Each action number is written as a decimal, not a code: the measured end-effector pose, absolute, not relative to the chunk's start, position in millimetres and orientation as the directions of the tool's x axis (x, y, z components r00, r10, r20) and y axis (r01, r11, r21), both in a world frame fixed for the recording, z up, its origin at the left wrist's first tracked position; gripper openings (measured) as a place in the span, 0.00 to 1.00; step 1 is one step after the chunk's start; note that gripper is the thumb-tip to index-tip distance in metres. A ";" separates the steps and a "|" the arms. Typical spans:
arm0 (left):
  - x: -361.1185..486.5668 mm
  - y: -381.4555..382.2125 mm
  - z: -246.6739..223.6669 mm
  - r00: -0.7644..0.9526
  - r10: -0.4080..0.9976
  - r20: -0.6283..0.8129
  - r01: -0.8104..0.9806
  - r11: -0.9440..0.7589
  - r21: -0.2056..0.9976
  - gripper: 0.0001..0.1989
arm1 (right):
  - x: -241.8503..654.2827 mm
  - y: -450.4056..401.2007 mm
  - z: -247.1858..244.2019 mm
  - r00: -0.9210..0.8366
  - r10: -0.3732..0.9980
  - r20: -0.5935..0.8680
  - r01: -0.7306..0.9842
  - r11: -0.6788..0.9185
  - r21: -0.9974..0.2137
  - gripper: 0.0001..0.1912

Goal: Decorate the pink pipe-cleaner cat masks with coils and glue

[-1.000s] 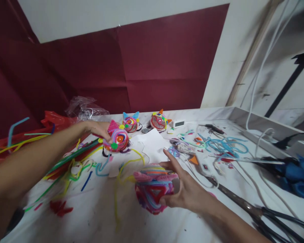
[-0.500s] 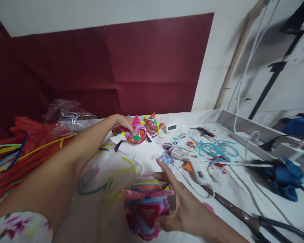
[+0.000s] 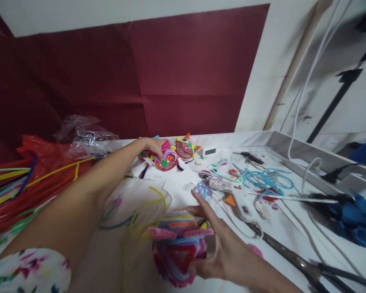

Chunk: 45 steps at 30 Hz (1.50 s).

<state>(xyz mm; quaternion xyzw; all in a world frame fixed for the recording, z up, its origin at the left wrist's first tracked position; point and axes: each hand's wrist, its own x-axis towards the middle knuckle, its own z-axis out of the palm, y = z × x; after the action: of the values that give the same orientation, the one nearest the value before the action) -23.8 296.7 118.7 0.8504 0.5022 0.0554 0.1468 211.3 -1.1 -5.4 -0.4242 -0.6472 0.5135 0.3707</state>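
At the back of the table my left hand [image 3: 156, 146] closes over a pipe-cleaner animal face [image 3: 167, 159], mostly pink with an orange-centred eye, a green nose and dark tassels. A second face [image 3: 185, 149], yellow-edged with orange horns, sits just right of it. Nearer me, my right hand [image 3: 221, 244] has its thumb and fingers curved around the side of a striped pipe-cleaner piece [image 3: 179, 256]. That piece is red, purple and blue, with two fuzzy pink strips across it and a red triangle in front. My right index finger stretches forward, apart from the piece.
Scissors [image 3: 293, 258] and a glue gun [image 3: 244, 205] with its cable lie on the right. Blue pipe cleaners [image 3: 265, 179] and a small white digital display [image 3: 209, 151] are behind them. A red bag [image 3: 49, 171] of pipe cleaners fills the left side. A blue cloth-like bundle [image 3: 350, 219] lies far right.
The view has turned slightly left. The face under my left hand has shifted a little back, and its tassels show more plainly. My right hand keeps its hold on the striped piece.
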 end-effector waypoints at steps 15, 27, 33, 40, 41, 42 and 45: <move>-33.9 245.1 100.0 0.382 0.846 0.373 0.904 -0.426 0.042 0.27 | 210.3 0.9 -7.6 -0.398 0.916 0.055 0.131 0.117 -0.984 0.77; -7.5 232.5 58.7 0.230 0.932 0.280 0.973 -0.222 -0.063 0.48 | 210.8 1.6 -5.1 -0.356 0.933 0.048 0.207 0.129 -0.970 0.76; -2.3 235.0 49.6 0.283 0.913 0.293 0.959 -0.259 -0.118 0.52 | 210.4 1.0 -4.1 -0.354 0.932 0.073 0.180 0.144 -0.973 0.76; -11.5 240.5 51.9 0.432 0.856 0.285 0.901 -0.394 -0.182 0.56 | 210.8 1.2 -6.1 -0.379 0.921 0.092 0.160 0.164 -0.974 0.75; -13.2 241.2 53.6 0.453 0.847 0.278 0.891 -0.414 -0.188 0.57 | 211.1 1.1 -6.2 -0.374 0.922 0.098 0.166 0.171 -0.971 0.75; -14.5 242.0 55.7 0.471 0.840 0.269 0.881 -0.433 -0.191 0.58 | 211.5 0.9 -6.0 -0.369 0.925 0.097 0.178 0.172 -0.969 0.75; -16.0 244.1 62.2 0.513 0.827 0.230 0.857 -0.479 -0.189 0.62 | 212.3 0.1 -4.2 -0.356 0.932 0.072 0.202 0.151 -0.968 0.74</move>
<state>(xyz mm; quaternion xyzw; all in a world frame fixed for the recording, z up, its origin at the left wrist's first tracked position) -16.0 244.1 62.2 0.8582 0.4907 0.0535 -0.1405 212.3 0.1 -4.2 -0.4287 -0.6612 0.4904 0.3721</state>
